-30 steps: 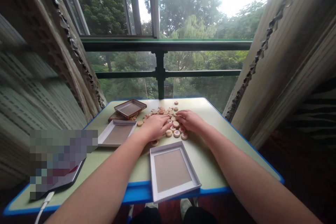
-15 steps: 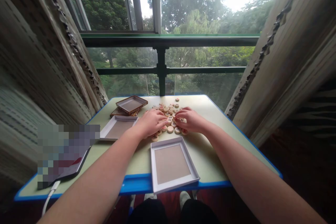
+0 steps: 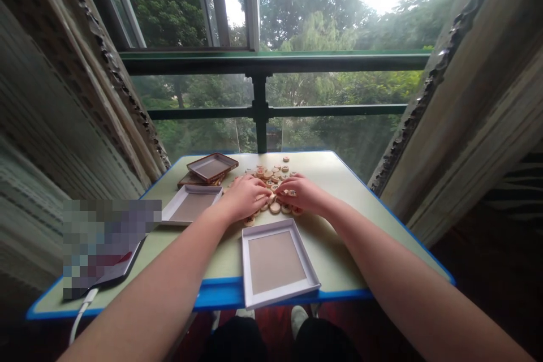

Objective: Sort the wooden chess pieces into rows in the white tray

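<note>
A loose heap of round wooden Chinese chess pieces (image 3: 275, 208) with red and dark characters lies mid-table, partly under both hands. My left hand (image 3: 247, 197) reaches over the heap's left side, its thumb and fingertips at one tilted chess piece (image 3: 272, 198). From the right, my right hand (image 3: 302, 192) comes close to that same piece, fingers stretched out and bent down over the pieces. Its fingertips seem to touch the piece's edge. Whatever lies under the two palms is hidden.
In front of me a shallow white box tray (image 3: 278, 296) overhangs the blue table edge. Another white tray (image 3: 169, 219) sits left, near brown-edged box parts (image 3: 213, 167). A blurred device (image 3: 110, 260) with a white cable (image 3: 80, 315) rests at the left edge.
My right hand has shifted slightly left, its fingertips drawing nearer to my left hand's. Between them one chess piece has tilted. The camera view has moved a little.
</note>
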`<action>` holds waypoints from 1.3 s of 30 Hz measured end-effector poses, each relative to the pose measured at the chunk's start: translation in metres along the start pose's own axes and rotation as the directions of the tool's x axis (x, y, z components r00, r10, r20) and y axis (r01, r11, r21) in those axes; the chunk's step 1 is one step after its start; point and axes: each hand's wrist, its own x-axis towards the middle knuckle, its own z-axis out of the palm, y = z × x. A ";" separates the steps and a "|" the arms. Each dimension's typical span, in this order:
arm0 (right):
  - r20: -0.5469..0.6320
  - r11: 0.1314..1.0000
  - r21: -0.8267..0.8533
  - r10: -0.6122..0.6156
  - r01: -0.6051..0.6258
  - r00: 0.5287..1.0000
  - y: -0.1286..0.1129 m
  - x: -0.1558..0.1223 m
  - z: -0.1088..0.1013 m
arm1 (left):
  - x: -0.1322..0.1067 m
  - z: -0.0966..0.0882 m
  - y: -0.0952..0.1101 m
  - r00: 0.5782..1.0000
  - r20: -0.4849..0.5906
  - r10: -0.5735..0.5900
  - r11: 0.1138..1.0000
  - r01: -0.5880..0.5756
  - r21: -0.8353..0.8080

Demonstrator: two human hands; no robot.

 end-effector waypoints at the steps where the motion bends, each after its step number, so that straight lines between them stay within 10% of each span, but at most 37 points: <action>1: -0.006 1.000 0.001 0.006 -0.006 1.000 0.002 0.001 0.001 | 0.000 0.000 0.001 1.000 -0.005 -0.008 1.000 0.008 0.007; 28: -0.007 0.986 0.165 0.022 -0.021 1.000 -0.004 0.000 0.006 | -0.001 -0.014 -0.005 0.996 -0.082 0.035 0.984 -0.048 -0.170; 33: 0.003 0.977 0.207 0.046 -0.046 0.999 -0.017 -0.004 -0.010 | -0.012 -0.037 0.007 0.987 0.115 -0.116 0.945 0.145 -0.293; 39: 0.305 0.973 0.215 0.018 -0.087 0.952 -0.042 -0.013 -0.034 | -0.024 -0.054 0.003 0.900 0.392 -0.190 0.931 0.293 -0.220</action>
